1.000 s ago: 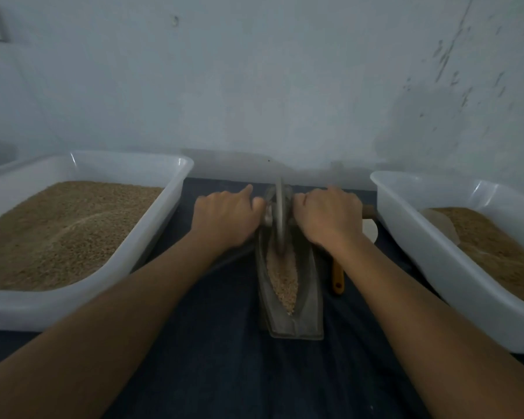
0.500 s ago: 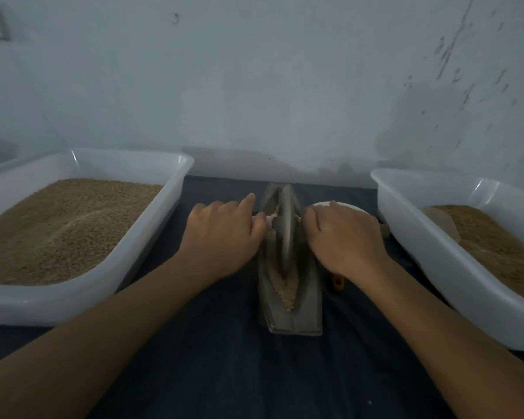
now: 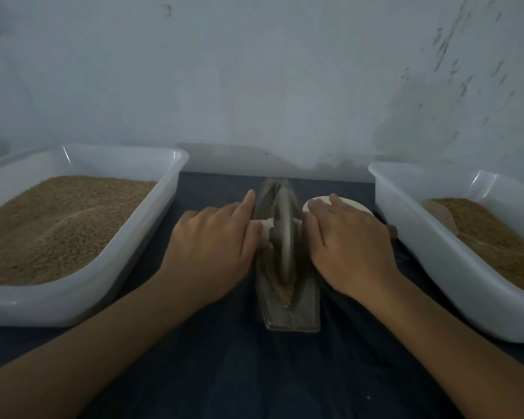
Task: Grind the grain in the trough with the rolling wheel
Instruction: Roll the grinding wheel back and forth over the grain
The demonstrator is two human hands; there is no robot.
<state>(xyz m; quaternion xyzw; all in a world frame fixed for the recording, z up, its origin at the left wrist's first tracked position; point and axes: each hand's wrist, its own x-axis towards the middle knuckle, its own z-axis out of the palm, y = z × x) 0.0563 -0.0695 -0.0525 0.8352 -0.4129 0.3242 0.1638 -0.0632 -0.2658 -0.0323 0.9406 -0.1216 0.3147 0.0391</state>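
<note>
A grey boat-shaped metal trough lies lengthwise on the dark cloth in the middle. Brown grain shows at its near end. The grey rolling wheel stands upright in the trough's middle, with a pale axle sticking out to both sides. My left hand presses on the left end of the axle with its fingers stretched forward. My right hand lies flat over the right end, which it hides.
A white tub of brown grain stands at the left, and another white tub with grain and a pale scoop at the right. A white dish peeks out behind my right hand. The wall rises close behind.
The wheel has rolled from the trough's far end toward me to its middle. Both hands came back with it, and their fingers have flattened out over the axle.
</note>
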